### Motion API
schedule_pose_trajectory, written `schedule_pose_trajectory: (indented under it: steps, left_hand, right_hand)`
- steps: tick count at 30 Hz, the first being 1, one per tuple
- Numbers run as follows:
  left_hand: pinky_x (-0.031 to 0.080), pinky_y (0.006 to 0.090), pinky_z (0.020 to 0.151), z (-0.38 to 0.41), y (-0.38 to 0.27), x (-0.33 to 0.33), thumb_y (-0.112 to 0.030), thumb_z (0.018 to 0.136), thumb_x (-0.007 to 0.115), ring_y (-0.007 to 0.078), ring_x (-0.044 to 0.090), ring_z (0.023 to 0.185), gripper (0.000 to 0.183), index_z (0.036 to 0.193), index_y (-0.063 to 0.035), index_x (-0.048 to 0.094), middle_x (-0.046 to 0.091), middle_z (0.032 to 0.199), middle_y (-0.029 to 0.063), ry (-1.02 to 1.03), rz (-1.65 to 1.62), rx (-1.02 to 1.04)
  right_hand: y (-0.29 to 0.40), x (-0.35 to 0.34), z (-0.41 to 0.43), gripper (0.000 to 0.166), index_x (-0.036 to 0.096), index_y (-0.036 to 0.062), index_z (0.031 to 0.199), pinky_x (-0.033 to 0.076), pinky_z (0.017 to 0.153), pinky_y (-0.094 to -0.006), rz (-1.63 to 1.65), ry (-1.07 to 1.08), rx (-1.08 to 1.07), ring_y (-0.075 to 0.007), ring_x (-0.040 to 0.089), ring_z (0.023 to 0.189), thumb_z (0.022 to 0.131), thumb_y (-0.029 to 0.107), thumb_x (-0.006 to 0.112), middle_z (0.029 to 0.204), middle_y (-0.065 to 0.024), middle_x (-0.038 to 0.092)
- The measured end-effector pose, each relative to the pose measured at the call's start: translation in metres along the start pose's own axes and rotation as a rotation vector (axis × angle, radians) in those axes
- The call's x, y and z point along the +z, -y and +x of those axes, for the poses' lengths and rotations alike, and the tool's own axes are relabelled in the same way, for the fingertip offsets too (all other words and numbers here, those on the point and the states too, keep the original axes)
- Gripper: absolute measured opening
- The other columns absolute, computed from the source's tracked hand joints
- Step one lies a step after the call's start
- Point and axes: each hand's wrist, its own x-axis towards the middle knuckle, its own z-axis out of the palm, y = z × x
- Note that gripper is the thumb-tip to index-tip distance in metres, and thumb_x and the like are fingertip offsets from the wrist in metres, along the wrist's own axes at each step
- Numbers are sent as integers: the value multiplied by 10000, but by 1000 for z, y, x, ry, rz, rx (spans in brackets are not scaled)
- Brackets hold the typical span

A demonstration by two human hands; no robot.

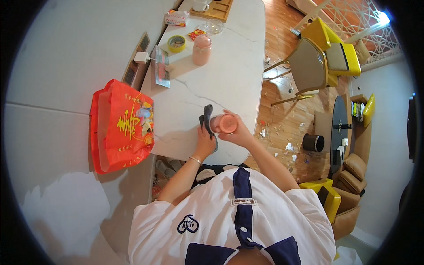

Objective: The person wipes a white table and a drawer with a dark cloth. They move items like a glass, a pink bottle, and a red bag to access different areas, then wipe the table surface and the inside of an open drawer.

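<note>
My left hand (206, 143), with a bracelet at the wrist, grips a dark grey cloth (208, 116). The cloth is against the side of a pink jar (228, 124) that looks like glass. Fingers of my right hand (242, 134) wrap around this jar, which is tilted so one round end faces up at me. I cannot tell whether that end is its base or its lid. Both hands are above the near end of a white marble-patterned table (232, 79). Farther along the table, a similar pink jar with a domed top (202, 50) stands upright.
Left of the table is a red gift bag (124, 127). Near the wall are a flat printed packet (161, 68), yellow tape roll (176, 44), clear glass lid (214, 26) and wooden tray (213, 11). A chair (306, 64) stands right, above a littered wooden floor (278, 132).
</note>
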Motion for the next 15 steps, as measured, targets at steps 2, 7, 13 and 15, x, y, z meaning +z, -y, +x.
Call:
schedule_pose_trajectory:
  steps: [2,7,13,15]
  left_hand:
    - [333,520,1032,9,-3,-12,-3,810,536,449,408,1217,637,1423,-40,369,463,1301,265,92,0,-68]
    - [336,494,1001,13,-76,-23,39,767,559,406,444,1191,612,1360,-47,436,512,1269,209,-108,45,190]
    - [262,537,1071,-8,-48,-1,22,794,556,455,377,1258,681,1428,-19,309,430,1365,226,-26,93,189]
    - [220,518,1118,-18,-16,14,9,806,559,479,325,1295,714,1450,4,249,372,1414,254,9,117,81]
  right_hand:
    - [17,8,2,730,525,36,1237,477,965,-402,-101,19,89,-323,465,1220,627,214,884,1207,-162,584]
    - [0,18,-4,919,378,-5,1408,500,925,-354,220,-49,164,-244,537,1184,654,192,866,1277,-156,542]
    - [-7,2,-18,1051,227,-2,1502,499,941,-359,306,64,95,-234,541,1193,684,202,855,1326,-166,523]
    - [9,-6,-11,1019,284,-3,1475,499,935,-378,79,105,155,-264,560,1147,670,222,868,1295,-180,539]
